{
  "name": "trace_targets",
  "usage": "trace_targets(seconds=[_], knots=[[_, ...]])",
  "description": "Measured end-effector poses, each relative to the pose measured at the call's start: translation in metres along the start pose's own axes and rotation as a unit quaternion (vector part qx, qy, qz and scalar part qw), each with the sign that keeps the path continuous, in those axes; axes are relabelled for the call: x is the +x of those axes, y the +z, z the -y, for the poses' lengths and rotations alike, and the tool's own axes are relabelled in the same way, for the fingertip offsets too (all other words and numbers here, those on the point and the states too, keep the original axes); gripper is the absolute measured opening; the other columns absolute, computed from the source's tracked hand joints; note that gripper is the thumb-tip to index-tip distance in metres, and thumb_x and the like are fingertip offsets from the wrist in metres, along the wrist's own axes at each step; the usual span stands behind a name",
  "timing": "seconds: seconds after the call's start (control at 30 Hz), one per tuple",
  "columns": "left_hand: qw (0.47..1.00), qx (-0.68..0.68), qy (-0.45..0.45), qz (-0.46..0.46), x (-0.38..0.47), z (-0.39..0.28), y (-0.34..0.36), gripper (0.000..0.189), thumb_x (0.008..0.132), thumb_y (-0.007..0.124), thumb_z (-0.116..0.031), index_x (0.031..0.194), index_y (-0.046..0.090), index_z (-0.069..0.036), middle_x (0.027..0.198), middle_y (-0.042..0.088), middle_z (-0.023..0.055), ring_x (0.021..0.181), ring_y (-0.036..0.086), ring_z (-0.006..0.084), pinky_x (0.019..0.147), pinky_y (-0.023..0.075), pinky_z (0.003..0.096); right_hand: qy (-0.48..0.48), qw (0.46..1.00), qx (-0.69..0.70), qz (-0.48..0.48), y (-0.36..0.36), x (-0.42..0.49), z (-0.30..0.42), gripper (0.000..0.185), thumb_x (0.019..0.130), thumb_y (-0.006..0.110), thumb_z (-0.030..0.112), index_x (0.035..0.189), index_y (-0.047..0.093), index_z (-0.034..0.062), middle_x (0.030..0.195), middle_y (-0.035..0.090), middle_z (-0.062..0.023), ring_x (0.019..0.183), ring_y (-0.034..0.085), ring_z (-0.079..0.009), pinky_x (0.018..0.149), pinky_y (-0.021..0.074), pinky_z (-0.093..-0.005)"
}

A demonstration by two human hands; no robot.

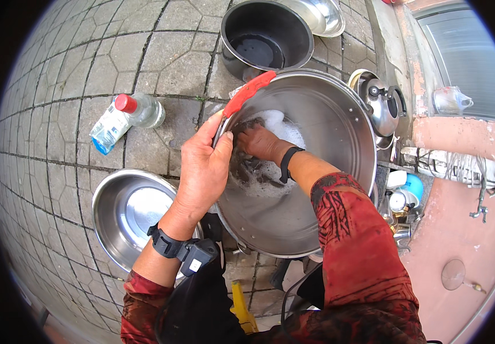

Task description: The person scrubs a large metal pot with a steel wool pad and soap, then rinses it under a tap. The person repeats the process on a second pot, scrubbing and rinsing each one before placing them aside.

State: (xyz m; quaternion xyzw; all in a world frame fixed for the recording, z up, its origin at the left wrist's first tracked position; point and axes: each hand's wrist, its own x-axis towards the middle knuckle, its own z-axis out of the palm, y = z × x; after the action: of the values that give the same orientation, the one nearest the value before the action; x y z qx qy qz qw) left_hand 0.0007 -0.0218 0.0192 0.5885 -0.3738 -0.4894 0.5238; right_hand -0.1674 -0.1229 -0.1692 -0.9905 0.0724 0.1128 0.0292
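My left hand (pixel 204 157) is closed on the dark metal part just below the red grip (pixel 249 93) of a utensil, at the left rim of a large stainless steel pot (pixel 338 116). The grip has finger grooves and slants up along the rim. The utensil's other end is hidden. Inside the pot, my right hand (pixel 260 142) reaches into dark, soapy water. White suds (pixel 279 124) surround it, and its fingertips are partly hidden. Something dark lies below that hand, but I cannot tell what it is or whether the fingers grip it.
A black inner pot (pixel 234 56) and a metal basin (pixel 333 17) stand beyond. To the left are a steel basin (pixel 105 215), a glass bottle with red cap (pixel 146 112) and a plastic packet (pixel 107 129). At right are a kettle (pixel 383 103) and a wrapped pipe with tap (pixel 449 165).
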Motion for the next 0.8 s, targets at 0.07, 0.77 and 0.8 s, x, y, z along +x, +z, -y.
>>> trace_targets(seconds=[0.07,0.77,0.8], knots=[[1.000,0.010,0.006,0.014,0.000,-0.001,-0.001,0.037,0.092,0.047,-0.001,0.128,0.050,0.003,0.116,0.059,0.0044,0.106,0.052,0.0096,0.093,0.0395,0.0238,0.028,0.998,-0.056,0.010,0.002,-0.011,-0.013,0.031,0.076,0.057,0.018,0.104,0.063,0.0082,0.100,0.060,-0.0029,0.097,0.054,-0.0208,0.075,0.0444,-0.0340],[0.999,-0.016,-0.009,-0.052,-0.003,0.004,0.006,0.026,0.089,0.055,-0.004,0.114,0.057,-0.002,0.075,0.052,-0.0036,0.066,0.043,0.0037,0.058,0.0392,0.0210,0.232,0.873,0.227,0.365,-0.009,-0.080,0.072,0.026,0.077,0.056,0.003,0.101,0.067,0.0032,0.114,0.059,-0.0215,0.100,0.061,-0.0358,0.083,0.0501,-0.0410],[0.998,-0.025,-0.007,-0.049,-0.003,0.004,0.007,0.026,0.089,0.055,-0.004,0.114,0.057,-0.002,0.075,0.052,-0.0036,0.066,0.043,0.0037,0.058,0.0393,0.0210,0.220,0.884,0.246,0.330,-0.006,-0.070,0.082,0.026,0.077,0.056,0.003,0.100,0.066,0.0023,0.112,0.059,-0.0215,0.100,0.061,-0.0361,0.083,0.0499,-0.0420]])
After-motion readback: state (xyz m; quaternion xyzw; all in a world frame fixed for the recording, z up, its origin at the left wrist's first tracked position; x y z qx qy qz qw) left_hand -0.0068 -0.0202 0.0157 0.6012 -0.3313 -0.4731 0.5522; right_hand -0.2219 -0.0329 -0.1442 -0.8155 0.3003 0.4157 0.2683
